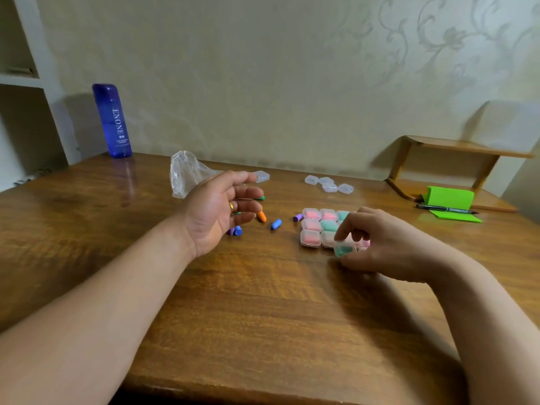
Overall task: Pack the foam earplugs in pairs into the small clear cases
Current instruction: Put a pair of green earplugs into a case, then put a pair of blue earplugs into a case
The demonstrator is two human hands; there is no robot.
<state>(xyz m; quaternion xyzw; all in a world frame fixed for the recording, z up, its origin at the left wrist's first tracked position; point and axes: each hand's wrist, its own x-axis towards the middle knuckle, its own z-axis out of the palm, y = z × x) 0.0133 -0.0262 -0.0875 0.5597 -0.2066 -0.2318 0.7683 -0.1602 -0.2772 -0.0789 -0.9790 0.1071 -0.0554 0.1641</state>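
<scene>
**Green case going to the block; next pair not yet picked**

Right hand point(388, 244) pinches a small clear case point(344, 248) with green foam inside. The lid looks closed. The case is at the near edge of the block of filled cases point(318, 226); I cannot tell whether it touches the table point(263, 317).

The block sits right of centre, with at least 7 cases visible in pink and green. Part of it is hidden behind the right hand.

Left hand point(222, 209) is wide, fingers relaxed, holding nothing. It hovers over the loose earplugs: orange plug point(261, 216), blue plug point(276, 224), purple plug point(297, 217), and others partly hidden by the palm.

Empty cases: 4 in a far cluster point(328, 184), and 1 single case point(261, 176) just beyond the left fingertips. A crumpled clear bag point(187, 176) lies far left of these.

Step, as judged: placing a finished case into the block.

Next move likely calls for:
- releasing the case square against its neighbours
- fetching 1 empty case
- pinching 2 loose plugs, probably of 1 colour, since each filled case shows a single colour

The plugs look light and likely to roll, so a light pinch is advisable.
</scene>
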